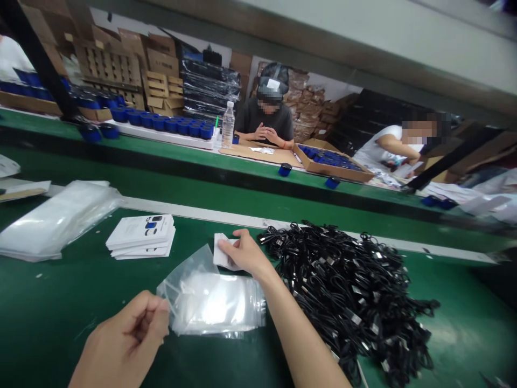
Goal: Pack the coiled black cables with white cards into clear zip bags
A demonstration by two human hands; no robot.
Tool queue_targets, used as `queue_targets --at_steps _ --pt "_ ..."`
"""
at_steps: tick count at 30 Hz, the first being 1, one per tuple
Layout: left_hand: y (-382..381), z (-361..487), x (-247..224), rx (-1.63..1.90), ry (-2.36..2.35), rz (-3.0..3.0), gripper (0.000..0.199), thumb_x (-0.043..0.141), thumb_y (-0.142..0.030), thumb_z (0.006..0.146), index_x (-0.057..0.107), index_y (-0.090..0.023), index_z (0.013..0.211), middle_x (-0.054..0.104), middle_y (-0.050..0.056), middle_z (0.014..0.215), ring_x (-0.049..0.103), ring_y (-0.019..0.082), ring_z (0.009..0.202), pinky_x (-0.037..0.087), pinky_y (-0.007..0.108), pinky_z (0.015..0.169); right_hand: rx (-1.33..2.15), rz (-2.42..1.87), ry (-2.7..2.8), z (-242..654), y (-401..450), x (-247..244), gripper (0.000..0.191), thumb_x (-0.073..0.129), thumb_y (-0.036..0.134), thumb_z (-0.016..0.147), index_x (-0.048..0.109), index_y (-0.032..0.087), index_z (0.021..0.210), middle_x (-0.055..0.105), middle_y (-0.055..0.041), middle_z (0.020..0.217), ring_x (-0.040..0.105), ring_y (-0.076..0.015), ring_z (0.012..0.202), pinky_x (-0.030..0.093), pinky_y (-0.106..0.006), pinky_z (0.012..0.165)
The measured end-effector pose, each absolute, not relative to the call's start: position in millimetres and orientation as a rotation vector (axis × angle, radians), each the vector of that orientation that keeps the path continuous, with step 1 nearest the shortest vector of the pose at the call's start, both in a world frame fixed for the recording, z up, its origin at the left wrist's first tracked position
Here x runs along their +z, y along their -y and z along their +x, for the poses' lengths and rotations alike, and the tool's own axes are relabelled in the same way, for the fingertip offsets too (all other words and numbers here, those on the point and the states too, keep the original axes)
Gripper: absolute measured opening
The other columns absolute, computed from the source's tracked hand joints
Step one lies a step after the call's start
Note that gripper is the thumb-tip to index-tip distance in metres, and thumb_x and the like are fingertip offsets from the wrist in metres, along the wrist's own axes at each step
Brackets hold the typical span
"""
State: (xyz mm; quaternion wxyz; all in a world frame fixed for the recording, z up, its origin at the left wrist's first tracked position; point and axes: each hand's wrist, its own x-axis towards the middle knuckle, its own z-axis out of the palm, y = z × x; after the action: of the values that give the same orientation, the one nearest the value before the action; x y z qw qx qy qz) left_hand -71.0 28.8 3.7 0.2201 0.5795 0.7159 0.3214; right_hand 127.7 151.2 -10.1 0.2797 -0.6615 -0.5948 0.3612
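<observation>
My left hand pinches the edge of a clear plastic bag, which stands tilted up from a pile of clear zip bags on the green table. Farther off, my right hand grips a small stack of white cards, its thumb lying across the top. Some of its fingers are hidden behind the stack. Left of that lies a stack of white printed leaflets with pictures of dark and blue devices. Close by my right forearm, a large heap of black cables spreads over the table.
A thick bundle of clear bags lies at the left. Beyond the table runs a raised green ledge with blue round devices, a water bottle and a cardboard tray. Co-workers sit behind it. A shelf hangs overhead.
</observation>
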Motion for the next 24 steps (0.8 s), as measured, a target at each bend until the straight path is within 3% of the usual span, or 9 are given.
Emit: queue_targets --at_steps 5,8,13,16,19,24 --pt "-31.6 -75.6 5.3 0.759 -1.927 1.454 0.034 0.040 -0.053 0.082 0.047 -0.026 0.063 0.055 -0.009 0.050 0.055 0.011 0.051 0.038 0.023 0.056 1.061 -1.734 1.581 135.1 -148.4 -23.5 0.037 0.065 0.041 0.084 0.058 0.013 0.106 0.064 -0.0020 0.083 0.063 -0.0138 0.065 0.052 -0.027 0.059" --pt "-35.7 -73.8 10.4 0.809 -1.869 1.404 0.031 0.042 -0.051 0.082 0.048 -0.026 0.066 0.058 -0.009 0.052 0.056 0.010 0.050 0.041 0.022 0.058 1.096 -1.725 1.595 141.3 -144.0 -23.9 0.024 0.057 0.034 0.092 0.059 0.014 0.105 0.064 -0.0029 0.092 0.063 -0.0136 0.070 0.054 -0.029 0.062" --pt "-42.4 -68.4 13.9 0.891 -1.820 1.337 0.022 0.042 -0.047 0.083 0.048 -0.027 0.078 0.064 -0.009 0.057 0.057 0.012 0.050 0.044 0.025 0.058 1.053 -1.739 1.622 150.8 -139.5 -22.6 0.024 0.057 0.032 0.093 0.059 0.014 0.108 0.063 -0.0040 0.101 0.064 -0.0165 0.079 0.055 -0.033 0.068" --pt "-46.8 -66.5 11.3 0.908 -1.816 1.315 0.023 0.043 -0.048 0.084 0.049 -0.026 0.079 0.066 -0.007 0.058 0.058 0.013 0.051 0.045 0.028 0.061 0.959 -1.752 1.630 154.5 -131.2 -12.2 0.020 0.055 0.031 0.093 0.062 0.013 0.088 0.062 0.0002 0.080 0.060 -0.0143 0.068 0.050 -0.028 0.061" --pt "-52.8 -66.7 6.5 0.943 -1.791 1.261 0.026 0.042 -0.051 0.086 0.049 -0.026 0.083 0.070 -0.005 0.064 0.064 0.015 0.057 0.050 0.031 0.066 0.830 -1.730 1.640 151.4 -107.2 7.6 0.030 0.046 0.025 0.093 0.051 0.018 0.064 0.048 0.0039 0.058 0.051 -0.0140 0.059 0.039 -0.026 0.057" --pt "-58.8 -66.8 -0.4 0.981 -1.751 1.263 0.031 0.038 -0.055 0.086 0.047 -0.026 0.082 0.073 -0.002 0.076 0.072 0.018 0.071 0.057 0.030 0.068 0.804 -1.480 1.884 129.3 -45.7 26.3 0.024 0.040 0.025 0.093 0.049 0.021 0.072 0.056 0.0013 0.069 0.051 -0.0152 0.064 0.034 -0.025 0.059"
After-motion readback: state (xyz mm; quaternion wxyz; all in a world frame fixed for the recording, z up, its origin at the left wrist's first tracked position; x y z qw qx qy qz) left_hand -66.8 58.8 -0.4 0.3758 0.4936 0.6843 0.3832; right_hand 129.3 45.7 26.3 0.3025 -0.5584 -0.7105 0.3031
